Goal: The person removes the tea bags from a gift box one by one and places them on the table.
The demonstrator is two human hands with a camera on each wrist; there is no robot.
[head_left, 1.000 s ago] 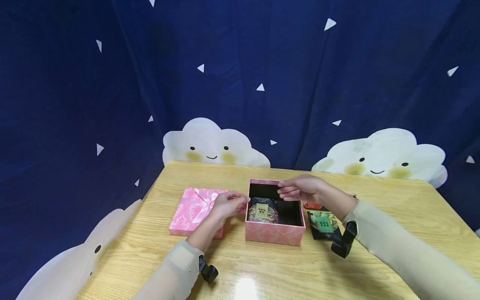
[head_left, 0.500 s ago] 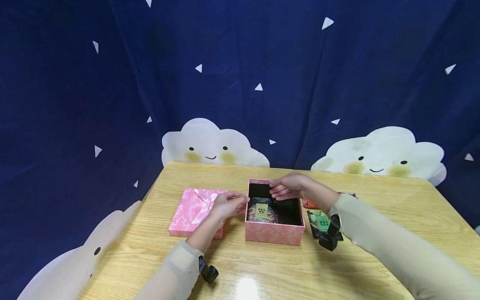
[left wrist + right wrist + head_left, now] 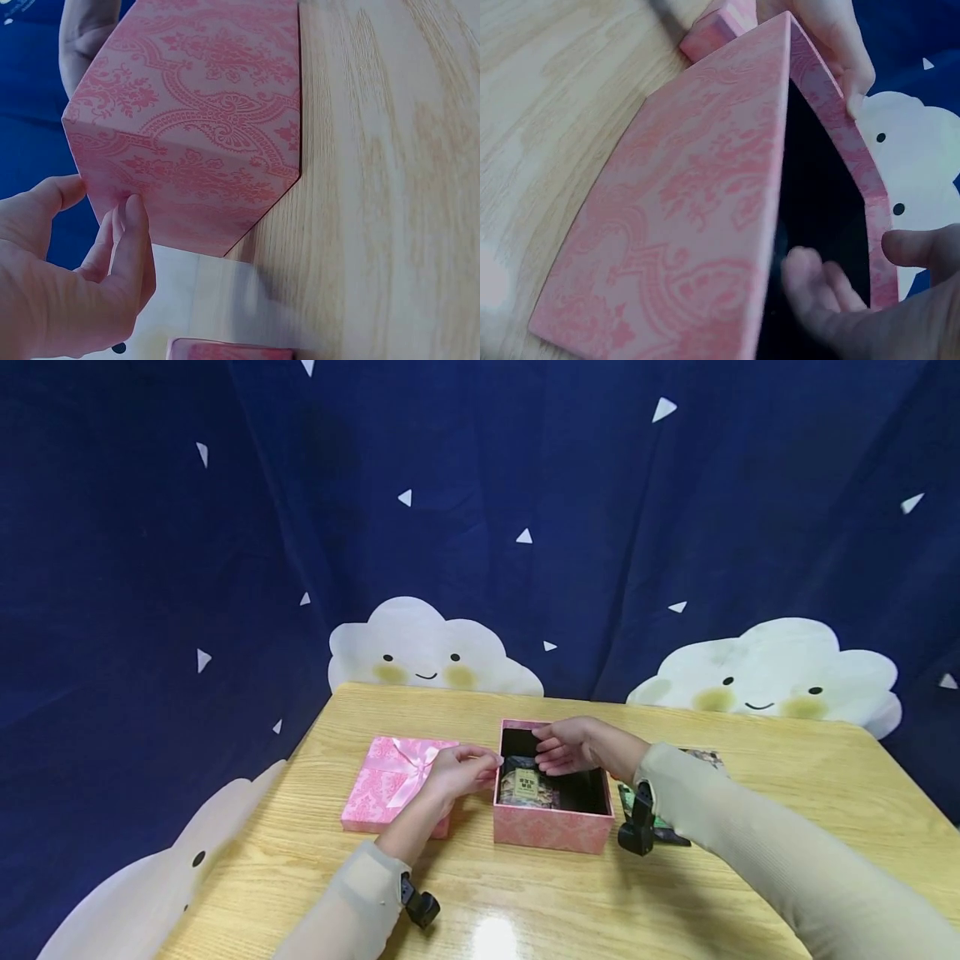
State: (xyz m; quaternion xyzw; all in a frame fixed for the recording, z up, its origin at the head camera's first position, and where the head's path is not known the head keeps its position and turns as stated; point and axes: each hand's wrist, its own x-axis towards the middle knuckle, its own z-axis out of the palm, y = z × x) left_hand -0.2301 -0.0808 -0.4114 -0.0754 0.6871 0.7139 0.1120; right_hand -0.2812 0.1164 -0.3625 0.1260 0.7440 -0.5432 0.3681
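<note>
A pink patterned gift box (image 3: 553, 828), black inside, stands uncovered on the table. Inside lies a black food packet (image 3: 526, 783) with a pale yellow label, toward the left side. My left hand (image 3: 467, 768) pinches the box's left wall; the left wrist view shows its thumb at the rim and fingers against the outer face. My right hand (image 3: 573, 747) reaches into the box over the packet. In the right wrist view its fingers (image 3: 817, 289) dip below the rim, thumb apart near the opposite edge, with nothing seen between them.
Left of the box lies its pink lid (image 3: 378, 785) with a ribbon bow. To the right, a black packet with a green label (image 3: 666, 830) is partly covered by my right arm, and another packet (image 3: 705, 758) shows behind the sleeve. A dark blue curtain (image 3: 465, 485) hangs behind the table.
My right hand has moved left and slightly lower, over the packet in the box; its sleeve now covers more of the packets at right. The left hand stays at the box wall.
</note>
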